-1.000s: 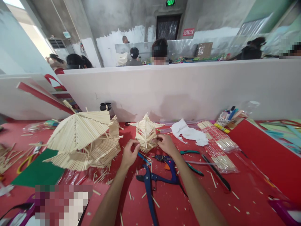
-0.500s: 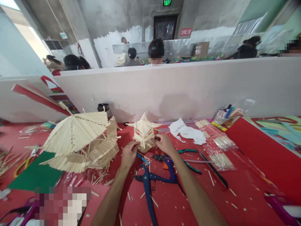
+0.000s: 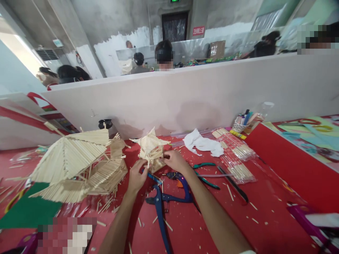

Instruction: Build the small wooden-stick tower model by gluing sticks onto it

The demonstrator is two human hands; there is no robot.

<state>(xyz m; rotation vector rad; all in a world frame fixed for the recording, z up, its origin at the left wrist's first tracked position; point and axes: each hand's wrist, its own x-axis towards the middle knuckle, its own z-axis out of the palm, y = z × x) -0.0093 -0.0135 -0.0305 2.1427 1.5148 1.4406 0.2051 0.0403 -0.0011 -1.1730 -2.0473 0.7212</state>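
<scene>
Left hand: fingers bent at small stick model, perhaps bracing it; pinch unclear.
Right hand: fingers bent opposite, likely countering; pinch unclear.
Model: mid-frame, between hands.
Glue gun: below centre, probably for quick reach.

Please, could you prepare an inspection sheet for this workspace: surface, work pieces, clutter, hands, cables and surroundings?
Surface: red tabletop, littered with stick scraps.
Work pieces: small model of pale sticks, upright between the hands; large model to its left.
Clutter: cutter and glue gun in front of the small model; white cloth and bagged sticks to its right.
Hands: left hand and right hand at the small model's lower part; grip unclear.
Cables: dark cord beside the right forearm, mostly hidden.
Surroundings: pale partition behind; people beyond.
</scene>
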